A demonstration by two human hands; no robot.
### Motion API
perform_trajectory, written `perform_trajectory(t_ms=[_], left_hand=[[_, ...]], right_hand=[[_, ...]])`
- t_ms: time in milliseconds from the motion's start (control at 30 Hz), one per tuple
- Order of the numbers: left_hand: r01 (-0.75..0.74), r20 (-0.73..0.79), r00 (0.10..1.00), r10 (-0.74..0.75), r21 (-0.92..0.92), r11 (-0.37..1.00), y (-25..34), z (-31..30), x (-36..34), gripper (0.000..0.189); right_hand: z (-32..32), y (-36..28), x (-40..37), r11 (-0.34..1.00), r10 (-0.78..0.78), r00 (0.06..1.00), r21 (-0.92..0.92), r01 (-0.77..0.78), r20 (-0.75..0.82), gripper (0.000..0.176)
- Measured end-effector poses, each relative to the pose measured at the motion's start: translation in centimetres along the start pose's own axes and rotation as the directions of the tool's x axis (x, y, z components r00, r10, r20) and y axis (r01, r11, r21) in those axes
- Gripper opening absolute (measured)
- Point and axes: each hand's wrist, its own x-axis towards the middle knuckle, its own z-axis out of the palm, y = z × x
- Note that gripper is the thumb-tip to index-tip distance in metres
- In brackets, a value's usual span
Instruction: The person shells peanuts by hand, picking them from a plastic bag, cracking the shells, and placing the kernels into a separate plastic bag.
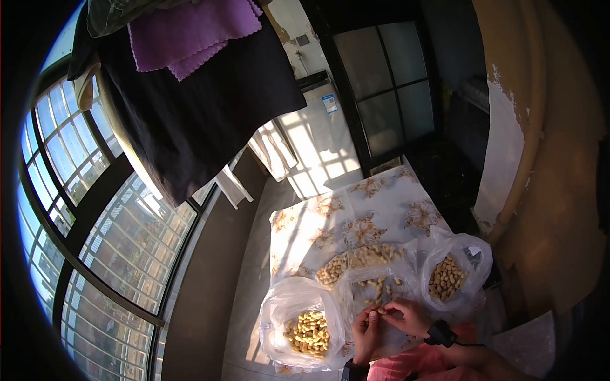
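Observation:
My left hand (365, 327) and my right hand (410, 318) meet at the near side of the table, fingertips pinched together on a small peanut (381, 310). Just beyond them lies a clear plastic bag (348, 293) with several loose unshelled peanuts (379, 287) on it, and a larger heap of peanuts (365, 256) behind. To the left stands an open plastic bag (274, 311) holding sunlit peanuts (308, 334). Another open bag (476, 253), on the right, holds peanuts (446, 278) too. Each wrist carries a dark band.
A flower-patterned cloth covers the table (356, 213). Dark clothing (210, 108) and a purple cloth (197, 32) hang overhead at the left, before a barred window (127, 235). A white appliance (321, 140) and a dark-framed glass door (387, 89) stand beyond the table.

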Motion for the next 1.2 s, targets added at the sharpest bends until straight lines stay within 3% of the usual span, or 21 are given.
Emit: perform_trajectory(t_ms=[367,533,733,800,1200], left_hand=[[0.027,0.019,0.999,-0.027,0.0,1.0,-1.0,-0.5,0.1,0.022],[-0.028,0.037,0.999,0.03,-0.052,0.998,-0.7,-0.3,0.2,0.021],[0.058,0.034,0.998,-0.057,-0.054,0.997,0.0,-0.3,0.2,0.018],[0.06,0.038,0.998,-0.056,-0.115,0.992,0.0,-0.1,0.2,0.017],[0.07,0.014,0.997,-0.07,-0.06,0.996,-0.1,-0.2,0.2,0.02]], right_hand=[[0.1,0.2,0.0,1.0,-0.008,1.0,0.014,0.008,-0.008,0.019],[0.0,-0.2,0.2,1.0,-0.005,1.0,0.015,0.005,-0.015,0.019],[0.3,0.4,0.1,0.999,0.013,1.0,0.052,-0.012,-0.02,0.017],[0.1,0.3,0.2,0.999,0.008,1.0,0.046,-0.008,-0.011,0.02],[0.4,0.8,0.2,0.998,0.033,0.999,0.053,-0.033,0.009,0.02]])
